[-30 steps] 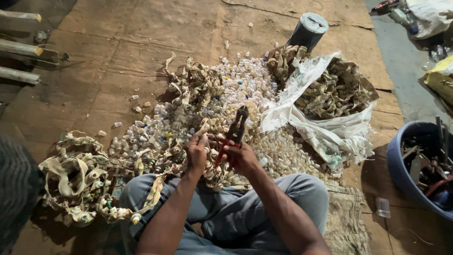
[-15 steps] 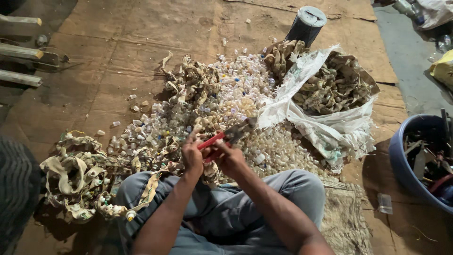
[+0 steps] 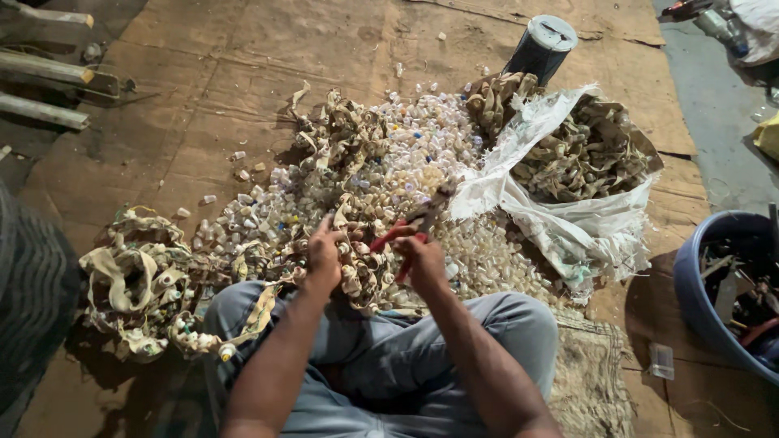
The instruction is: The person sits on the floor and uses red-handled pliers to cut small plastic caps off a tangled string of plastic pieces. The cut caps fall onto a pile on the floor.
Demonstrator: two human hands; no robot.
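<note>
Seated person cutting strap material over a pile of small plastic pieces.

The right hand [image 3: 423,261] is closed around the red handles of the cutting pliers [image 3: 412,226], whose dark head points up and away over the pile of small pieces [image 3: 422,154]. The left hand [image 3: 323,253] grips a tangled beige strap [image 3: 357,276] just beside the pliers. A white sack [image 3: 560,219] of straps lies to the right, near a blue tub [image 3: 690,276].
</note>
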